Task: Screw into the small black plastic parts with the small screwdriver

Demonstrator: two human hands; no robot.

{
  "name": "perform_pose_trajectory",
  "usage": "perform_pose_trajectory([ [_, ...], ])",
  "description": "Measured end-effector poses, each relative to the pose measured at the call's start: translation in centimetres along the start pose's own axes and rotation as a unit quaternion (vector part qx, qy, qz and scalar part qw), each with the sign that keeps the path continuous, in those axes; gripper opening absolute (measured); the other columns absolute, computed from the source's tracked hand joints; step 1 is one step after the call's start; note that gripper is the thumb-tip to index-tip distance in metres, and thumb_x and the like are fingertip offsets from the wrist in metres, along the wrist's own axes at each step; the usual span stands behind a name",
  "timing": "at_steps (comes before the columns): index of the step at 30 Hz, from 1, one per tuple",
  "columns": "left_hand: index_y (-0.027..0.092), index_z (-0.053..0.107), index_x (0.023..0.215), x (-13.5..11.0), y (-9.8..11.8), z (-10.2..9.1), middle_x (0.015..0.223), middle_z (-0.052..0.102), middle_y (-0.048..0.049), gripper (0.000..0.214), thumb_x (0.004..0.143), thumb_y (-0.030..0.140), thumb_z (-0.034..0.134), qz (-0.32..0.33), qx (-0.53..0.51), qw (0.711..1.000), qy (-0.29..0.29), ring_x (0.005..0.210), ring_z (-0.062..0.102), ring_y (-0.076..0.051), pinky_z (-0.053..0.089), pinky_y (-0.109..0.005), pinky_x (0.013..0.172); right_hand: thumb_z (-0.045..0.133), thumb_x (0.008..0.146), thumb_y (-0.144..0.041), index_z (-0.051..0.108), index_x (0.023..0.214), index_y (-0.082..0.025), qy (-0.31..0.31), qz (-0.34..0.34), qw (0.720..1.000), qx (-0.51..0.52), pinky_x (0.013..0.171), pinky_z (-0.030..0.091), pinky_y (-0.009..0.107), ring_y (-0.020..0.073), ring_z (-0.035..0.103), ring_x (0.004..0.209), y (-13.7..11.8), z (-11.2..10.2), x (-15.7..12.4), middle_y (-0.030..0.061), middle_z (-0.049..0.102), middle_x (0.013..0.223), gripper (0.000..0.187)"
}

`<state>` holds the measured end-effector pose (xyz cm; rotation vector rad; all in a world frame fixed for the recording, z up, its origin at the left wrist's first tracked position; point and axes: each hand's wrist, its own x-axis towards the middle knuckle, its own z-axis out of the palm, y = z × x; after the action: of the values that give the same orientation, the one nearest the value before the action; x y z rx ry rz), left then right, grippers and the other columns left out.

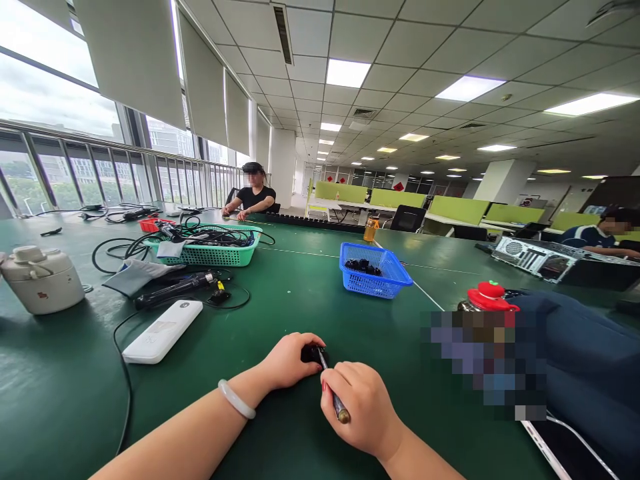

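Note:
My left hand point(289, 361), with a pale bangle on its wrist, is closed over a small black part point(313, 353) that rests on the green table point(280, 280). My right hand point(361, 407) is closed round a thin screwdriver point(331, 389) with a dark handle. The screwdriver's tip points up and left and meets the black part. Both hands sit close together near the table's front edge.
A blue basket point(374, 269) with dark parts stands ahead. A green basket point(213, 247) of cables, a white flat device point(163, 331), a black tool point(175, 289) and a white pot point(40, 279) lie left. A dark bag point(575, 360) and red-capped bottle point(491, 297) are right. People sit at the far side.

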<state>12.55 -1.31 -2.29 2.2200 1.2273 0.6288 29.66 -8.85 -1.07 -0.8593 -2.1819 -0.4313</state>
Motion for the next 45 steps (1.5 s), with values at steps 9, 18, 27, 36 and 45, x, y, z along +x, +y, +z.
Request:
perform_pose_trajectory([
  [9, 0.024, 0.067, 0.108, -0.06, 0.02, -0.05, 0.101, 0.068, -0.003, 0.041, 0.067, 0.026, 0.065, -0.013, -0.002, 1.0, 0.002, 0.093, 0.06, -0.021, 0.046, -0.032, 0.086, 0.043, 0.082, -0.012, 0.052, 0.067, -0.018, 0.001, -0.006, 1.0, -0.013, 0.052, 0.025, 0.029, 0.0137, 0.04, 0.053, -0.51, 0.39, -0.03, -0.0003, 0.048, 0.06, 0.019],
  [18, 0.023, 0.067, 0.108, -0.22, 0.67, -0.26, 0.106, 0.07, -0.0025, 0.041, 0.068, 0.022, 0.063, 0.006, 0.003, 1.0, 0.007, 0.1, 0.06, -0.022, 0.045, -0.033, 0.092, 0.045, 0.081, -0.012, 0.052, 0.069, -0.019, -0.018, 0.005, 1.0, -0.014, 0.054, 0.023, 0.029, 0.0138, 0.041, 0.055, -0.45, 0.4, -0.17, -0.0004, 0.049, 0.062, 0.016],
  [27, 0.024, 0.067, 0.112, -0.2, 0.55, -0.18, 0.113, 0.069, -0.0012, 0.047, 0.066, 0.016, 0.06, 0.019, 0.018, 1.0, 0.014, 0.106, 0.059, -0.021, 0.043, -0.033, 0.097, 0.051, 0.077, -0.012, 0.053, 0.071, -0.02, -0.118, 0.003, 0.993, -0.006, 0.055, 0.023, 0.03, 0.014, 0.044, 0.057, -0.48, 1.0, -0.73, 0.0008, 0.054, 0.07, 0.01],
  [36, 0.026, 0.067, 0.113, -0.14, 0.49, -0.24, 0.108, 0.07, -0.0003, 0.045, 0.069, 0.017, 0.06, 0.022, 0.029, 0.999, 0.008, 0.102, 0.059, -0.021, 0.045, -0.033, 0.092, 0.054, 0.079, -0.013, 0.056, 0.074, -0.021, -0.148, 0.009, 0.989, 0.01, 0.055, 0.023, 0.03, 0.0142, 0.046, 0.059, -0.85, 0.8, -0.63, 0.0004, 0.058, 0.074, 0.009],
  [45, 0.026, 0.066, 0.115, -0.23, 0.59, -0.28, 0.109, 0.069, -0.002, 0.045, 0.071, 0.021, 0.059, 0.024, 0.043, 0.999, 0.006, 0.103, 0.058, -0.021, 0.044, -0.033, 0.094, 0.044, 0.087, -0.013, 0.055, 0.071, -0.019, -0.052, 0.053, 0.997, 0.015, 0.055, 0.023, 0.029, 0.0127, 0.046, 0.054, -0.25, 0.44, -0.21, -0.0008, 0.054, 0.063, 0.02],
])
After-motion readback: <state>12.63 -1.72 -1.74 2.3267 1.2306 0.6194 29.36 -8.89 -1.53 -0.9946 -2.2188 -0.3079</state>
